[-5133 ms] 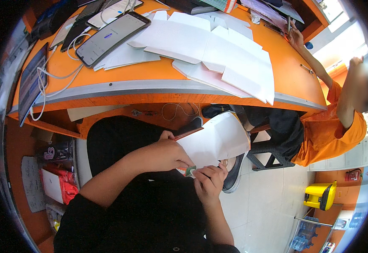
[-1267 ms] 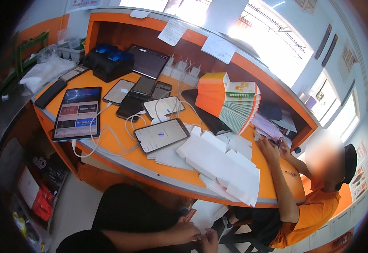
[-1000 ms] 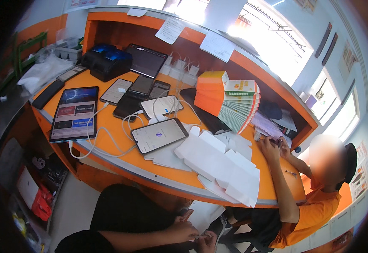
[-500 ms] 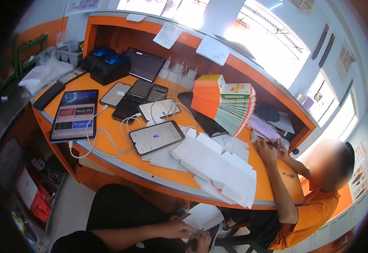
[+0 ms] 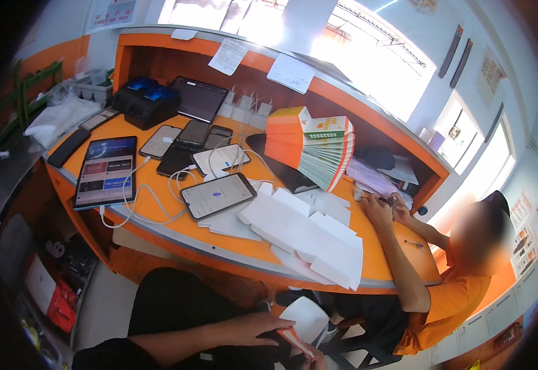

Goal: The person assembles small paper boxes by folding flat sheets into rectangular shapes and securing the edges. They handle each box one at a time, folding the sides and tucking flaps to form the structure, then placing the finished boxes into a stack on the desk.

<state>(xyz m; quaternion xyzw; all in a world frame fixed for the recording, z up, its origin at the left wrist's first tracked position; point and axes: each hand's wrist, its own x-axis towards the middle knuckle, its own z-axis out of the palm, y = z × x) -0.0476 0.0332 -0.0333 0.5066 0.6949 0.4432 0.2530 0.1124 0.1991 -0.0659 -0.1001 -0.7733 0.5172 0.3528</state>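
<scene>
Low in the view, over my dark-trousered lap, is a thin cardboard carton (image 5: 295,341) with an orange and white printed side. Its white flap (image 5: 305,317) stands out beyond my fingers. My left hand (image 5: 250,330) comes in from the lower left, with thumb and fingers closed about the carton's near-left end. At the bottom edge my right hand (image 5: 314,361) grips the other end, partly cut off by the frame. Above them on the orange table lie unfolded white cartons (image 5: 312,231), and behind these stands a fanned stack of orange, white and green cartons (image 5: 318,145).
A phone (image 5: 218,196), a tablet (image 5: 104,172) and several other phones with white cables cover the table's left half. A black device (image 5: 146,102) and a laptop (image 5: 200,98) stand behind. At the right sits a person in an orange shirt (image 5: 454,296), hands on the table.
My hands have turned the carton so its orange printed side shows between them. My right hand has moved right and down. The whole view has shifted slightly.
</scene>
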